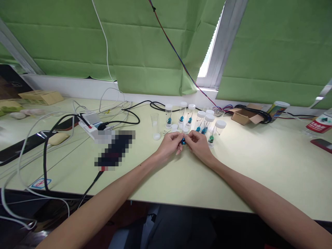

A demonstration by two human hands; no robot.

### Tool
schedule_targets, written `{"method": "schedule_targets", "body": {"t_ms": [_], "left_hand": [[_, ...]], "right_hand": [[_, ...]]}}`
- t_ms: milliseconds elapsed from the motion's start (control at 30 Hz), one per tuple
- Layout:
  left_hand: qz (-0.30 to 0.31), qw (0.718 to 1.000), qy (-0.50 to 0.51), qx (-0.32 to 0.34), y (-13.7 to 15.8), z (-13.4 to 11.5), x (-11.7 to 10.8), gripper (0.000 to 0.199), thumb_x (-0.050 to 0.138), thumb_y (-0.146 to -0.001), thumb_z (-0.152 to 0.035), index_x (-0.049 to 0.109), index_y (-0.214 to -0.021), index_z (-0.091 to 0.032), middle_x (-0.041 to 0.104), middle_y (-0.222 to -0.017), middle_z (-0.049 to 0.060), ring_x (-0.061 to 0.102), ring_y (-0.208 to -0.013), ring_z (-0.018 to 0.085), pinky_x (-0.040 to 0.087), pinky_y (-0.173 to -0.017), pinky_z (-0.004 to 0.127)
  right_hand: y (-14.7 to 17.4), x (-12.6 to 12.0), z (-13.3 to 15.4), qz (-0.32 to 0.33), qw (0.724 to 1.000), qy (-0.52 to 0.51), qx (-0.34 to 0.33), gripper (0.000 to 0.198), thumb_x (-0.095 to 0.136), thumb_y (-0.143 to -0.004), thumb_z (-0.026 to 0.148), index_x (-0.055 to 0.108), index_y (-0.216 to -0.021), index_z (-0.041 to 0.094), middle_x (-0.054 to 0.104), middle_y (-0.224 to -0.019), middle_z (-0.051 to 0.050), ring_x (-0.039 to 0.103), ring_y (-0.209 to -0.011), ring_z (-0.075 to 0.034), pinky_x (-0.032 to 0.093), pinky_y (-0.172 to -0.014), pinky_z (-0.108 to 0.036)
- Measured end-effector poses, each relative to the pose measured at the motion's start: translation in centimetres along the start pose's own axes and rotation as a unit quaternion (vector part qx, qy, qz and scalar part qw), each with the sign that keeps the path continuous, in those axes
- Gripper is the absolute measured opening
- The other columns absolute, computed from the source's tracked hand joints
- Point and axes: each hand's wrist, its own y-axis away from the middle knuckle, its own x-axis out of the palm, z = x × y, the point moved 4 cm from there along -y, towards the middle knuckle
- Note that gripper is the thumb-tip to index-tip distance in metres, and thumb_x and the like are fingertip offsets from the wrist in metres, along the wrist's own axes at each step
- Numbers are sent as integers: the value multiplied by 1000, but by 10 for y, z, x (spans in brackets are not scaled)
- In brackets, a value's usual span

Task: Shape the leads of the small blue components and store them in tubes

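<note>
From back here, I have my grip closed on a small blue part (183, 141); my left hand (171, 143) and right hand (198, 141) pinch it together over the surface (259, 155). Clear tubes with white lids (191, 116) stand just past my fingers, so it's tight there. A tall clear tube (155, 127) stands near on the left. Wide room stretches right, toward a bottle (320, 125). The near edge (181, 204) runs under my arms (241, 178).
</note>
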Motion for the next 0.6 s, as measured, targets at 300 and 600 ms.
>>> {"method": "schedule_targets", "body": {"t_ms": [300, 600], "left_hand": [[-8, 1000, 0, -7, 1, -1, 0, 30, 60, -93, -42, 60, -78, -16, 48, -43, -5, 33, -33, 5, 25, -40, 20], [-17, 1000, 10, -16, 4, -6, 1, 28, 58, -95, -38, 59, -77, -16, 47, -43, -5, 31, -34, 4, 26, -41, 19]], "right_hand": [[-1, 0, 0, 12, 1000, 0, -1, 34, 61, -86, 45, 47, -64, 23, 45, -47, 6, 39, -45, -11, 32, -46, -26], [-1, 0, -2, -7, 999, 28, -29, 34, 58, -90, 43, 46, -66, 22, 46, -54, 5, 40, -50, -11, 33, -49, -26]]}}
